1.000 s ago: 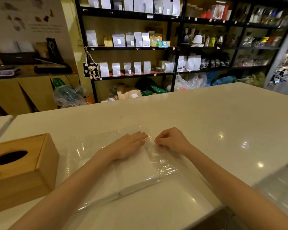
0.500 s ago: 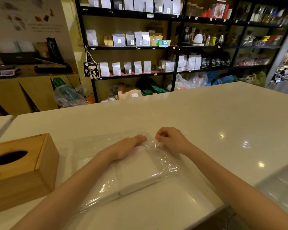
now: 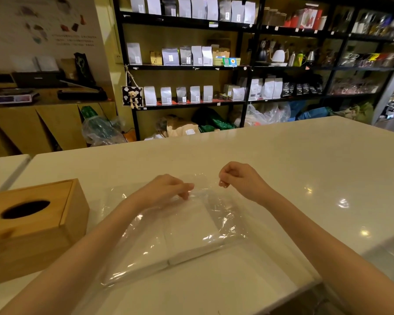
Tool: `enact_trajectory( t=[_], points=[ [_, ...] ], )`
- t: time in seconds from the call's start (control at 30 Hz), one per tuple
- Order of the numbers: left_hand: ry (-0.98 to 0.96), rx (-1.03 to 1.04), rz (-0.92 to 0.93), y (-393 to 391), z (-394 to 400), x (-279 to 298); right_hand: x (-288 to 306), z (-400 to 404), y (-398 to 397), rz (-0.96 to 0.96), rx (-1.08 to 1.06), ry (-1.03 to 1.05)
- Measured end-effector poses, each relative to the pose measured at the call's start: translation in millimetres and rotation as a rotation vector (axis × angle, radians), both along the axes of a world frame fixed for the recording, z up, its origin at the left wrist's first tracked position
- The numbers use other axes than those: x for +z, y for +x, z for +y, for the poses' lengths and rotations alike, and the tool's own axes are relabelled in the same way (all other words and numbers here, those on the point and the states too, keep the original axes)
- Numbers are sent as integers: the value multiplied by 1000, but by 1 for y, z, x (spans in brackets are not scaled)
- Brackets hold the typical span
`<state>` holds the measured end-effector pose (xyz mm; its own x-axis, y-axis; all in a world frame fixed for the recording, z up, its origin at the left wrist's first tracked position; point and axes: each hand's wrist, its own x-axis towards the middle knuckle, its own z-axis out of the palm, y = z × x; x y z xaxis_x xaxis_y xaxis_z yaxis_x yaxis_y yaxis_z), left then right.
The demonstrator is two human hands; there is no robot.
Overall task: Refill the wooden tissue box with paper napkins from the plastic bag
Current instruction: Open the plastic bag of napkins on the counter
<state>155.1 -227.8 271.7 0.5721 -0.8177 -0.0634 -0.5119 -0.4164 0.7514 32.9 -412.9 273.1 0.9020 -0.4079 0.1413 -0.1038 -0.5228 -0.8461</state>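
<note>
Your white counter point(image 3: 282, 160) fills the view, with stocked shelves point(image 3: 214, 67) behind it. At your left sits the wooden tissue box point(image 3: 32, 226), its oval slot facing up. In front of you lies the clear plastic bag point(image 3: 223, 214), flat on the counter, with two stacks of white paper napkins point(image 3: 182, 235) inside. Your left hand point(image 3: 166, 189) pinches the film at the bag's far edge; your right hand point(image 3: 241, 180) is curled nearly shut and raised just beside it, pinching a thin bit of the same film.
</note>
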Motion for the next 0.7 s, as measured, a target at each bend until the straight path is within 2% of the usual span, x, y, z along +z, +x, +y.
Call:
enact_trajectory(
  t=[0.13, 0.27, 0.5, 0.7],
  points=[
    [73, 47, -3, 5, 23, 13, 8, 2, 5, -14, 22, 35],
    [119, 45, -13, 8, 42, 25, 16, 17, 21, 90, 74, -119],
    [187, 16, -67, 1, 58, 30, 23, 68, 37, 341, 481, -337],
    [198, 26, -110, -7, 70, 16, 14, 82, 35, 414, 579, -486]
  ],
)
